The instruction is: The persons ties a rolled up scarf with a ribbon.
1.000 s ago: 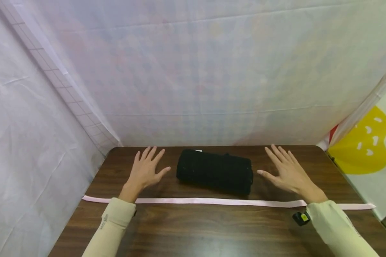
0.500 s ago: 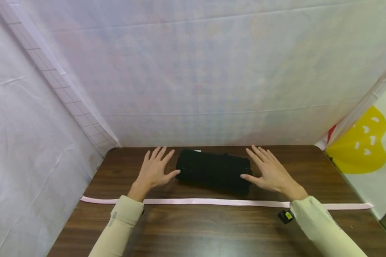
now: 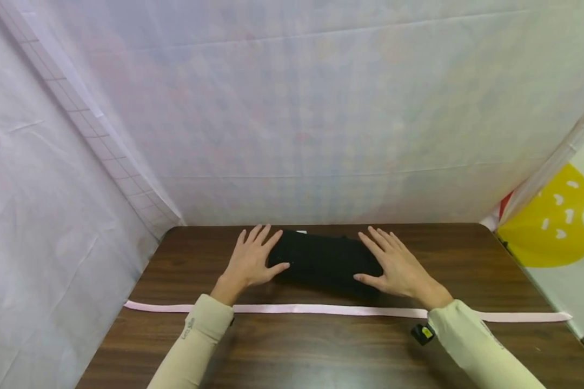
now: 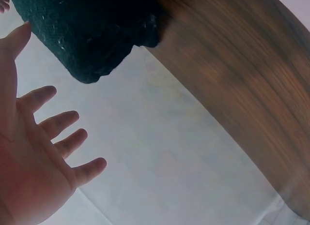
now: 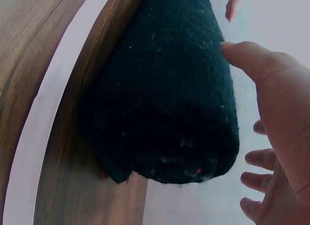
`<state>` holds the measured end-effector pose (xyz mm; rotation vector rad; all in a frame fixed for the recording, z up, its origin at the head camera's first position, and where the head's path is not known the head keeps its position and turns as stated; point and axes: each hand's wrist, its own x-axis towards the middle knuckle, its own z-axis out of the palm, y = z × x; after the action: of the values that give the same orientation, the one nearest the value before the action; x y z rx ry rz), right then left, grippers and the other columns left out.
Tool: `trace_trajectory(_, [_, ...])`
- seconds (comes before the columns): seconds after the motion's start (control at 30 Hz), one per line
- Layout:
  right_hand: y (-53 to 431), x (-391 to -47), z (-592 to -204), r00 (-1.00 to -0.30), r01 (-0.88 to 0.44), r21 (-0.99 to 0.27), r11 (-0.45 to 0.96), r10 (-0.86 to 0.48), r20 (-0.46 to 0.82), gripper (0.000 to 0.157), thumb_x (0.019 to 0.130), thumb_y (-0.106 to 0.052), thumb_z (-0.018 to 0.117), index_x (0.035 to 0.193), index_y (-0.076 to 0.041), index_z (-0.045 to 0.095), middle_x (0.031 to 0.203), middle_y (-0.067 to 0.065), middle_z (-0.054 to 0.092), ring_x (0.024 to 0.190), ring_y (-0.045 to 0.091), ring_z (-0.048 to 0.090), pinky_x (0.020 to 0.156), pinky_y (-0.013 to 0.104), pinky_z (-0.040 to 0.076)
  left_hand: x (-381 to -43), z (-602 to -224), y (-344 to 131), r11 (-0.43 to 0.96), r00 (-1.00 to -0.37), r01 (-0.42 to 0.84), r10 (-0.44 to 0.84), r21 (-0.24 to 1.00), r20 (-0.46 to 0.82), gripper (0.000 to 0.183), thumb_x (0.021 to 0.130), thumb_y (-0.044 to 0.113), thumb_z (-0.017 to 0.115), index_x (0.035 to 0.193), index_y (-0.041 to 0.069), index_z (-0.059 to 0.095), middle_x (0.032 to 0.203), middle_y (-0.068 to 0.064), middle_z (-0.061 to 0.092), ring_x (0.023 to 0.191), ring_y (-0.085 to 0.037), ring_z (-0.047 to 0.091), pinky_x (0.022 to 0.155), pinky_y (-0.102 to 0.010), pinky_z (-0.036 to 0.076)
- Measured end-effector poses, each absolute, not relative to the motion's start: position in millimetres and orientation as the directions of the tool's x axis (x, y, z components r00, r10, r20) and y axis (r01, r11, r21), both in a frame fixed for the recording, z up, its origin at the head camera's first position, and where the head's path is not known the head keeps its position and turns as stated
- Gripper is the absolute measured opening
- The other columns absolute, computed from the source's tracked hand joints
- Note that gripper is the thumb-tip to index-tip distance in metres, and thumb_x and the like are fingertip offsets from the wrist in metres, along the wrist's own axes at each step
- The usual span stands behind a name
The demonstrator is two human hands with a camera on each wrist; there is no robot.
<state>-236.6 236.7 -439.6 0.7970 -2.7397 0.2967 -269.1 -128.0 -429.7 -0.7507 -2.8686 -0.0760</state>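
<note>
A dark, fuzzy rolled-up cloth (image 3: 323, 262) lies slightly aslant near the table's far edge, a small white tag (image 3: 301, 232) showing behind it. Its spiral end (image 5: 169, 162) faces the right wrist camera. Over the roll's left end is my left hand (image 3: 248, 265), fingers spread and straight, thumb (image 4: 18, 38) extended towards the cloth. My right hand (image 3: 399, 270) spans the right end in the same way, its thumb (image 5: 252, 58) near the roll's upper side. In both wrist views neither palm grips the cloth; whether a thumb tip touches it I cannot tell.
The brown wood-grain table (image 3: 292, 351) is crossed by a pale pink strip (image 3: 321, 309) between the roll and me. A white sheet (image 3: 321, 135) hangs behind the far edge, another (image 3: 39, 216) at the left. A yellow shape (image 3: 555, 232) shows at the right.
Both hands have moved inward, from beside the roll to over its two ends, fingers still spread. The roll lies where it was.
</note>
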Motion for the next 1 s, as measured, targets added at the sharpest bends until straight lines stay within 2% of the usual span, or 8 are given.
trace_trajectory(0.47, [215.1, -234.3, -433.3, -0.792, -0.579, -0.095, 0.809, -0.532, 0.3, 0.099, 0.082, -0.058, 0.072, 0.153, -0.003, 0.031, 0.158, 0.026, 0.025, 0.145, 0.045, 0.025, 0.117, 0.058, 0.018, -271.4, -427.3, -109.8, 0.859, -0.846, 0.51, 0.51, -0.041, 0.158, 0.084, 0.09, 0.069, 0.052, 0.157, 0.024, 0.027, 0.161, -0.013, 0.028, 0.147, -0.034, 0.025, 0.117, -0.058, 0.021])
trace_trajectory(0.7, [204.5, -232.3, -431.5, -0.769, -0.606, -0.097, 0.79, -0.55, 0.324, 0.097, 0.082, -0.053, 0.074, 0.153, -0.002, 0.031, 0.157, 0.027, 0.027, 0.143, 0.046, 0.028, 0.116, 0.059, 0.021, -273.8, -432.1, -102.2, 0.848, -0.836, 0.529, 0.526, -0.027, 0.156, 0.085, 0.09, 0.068, 0.054, 0.157, 0.022, 0.029, 0.16, -0.014, 0.029, 0.147, -0.033, 0.026, 0.119, -0.054, 0.02])
trace_trajectory(1.0, [190.2, -228.7, -436.7, -0.787, -0.596, -0.121, 0.794, -0.547, 0.285, 0.097, 0.082, -0.052, 0.076, 0.153, -0.004, 0.032, 0.157, 0.026, 0.027, 0.141, 0.048, 0.029, 0.114, 0.061, 0.026, -275.9, -435.8, -91.7, 0.837, -0.831, 0.547, 0.546, -0.019, 0.105, 0.087, 0.09, 0.068, 0.053, 0.158, 0.024, 0.023, 0.162, -0.013, 0.023, 0.149, -0.031, 0.022, 0.121, -0.052, 0.017])
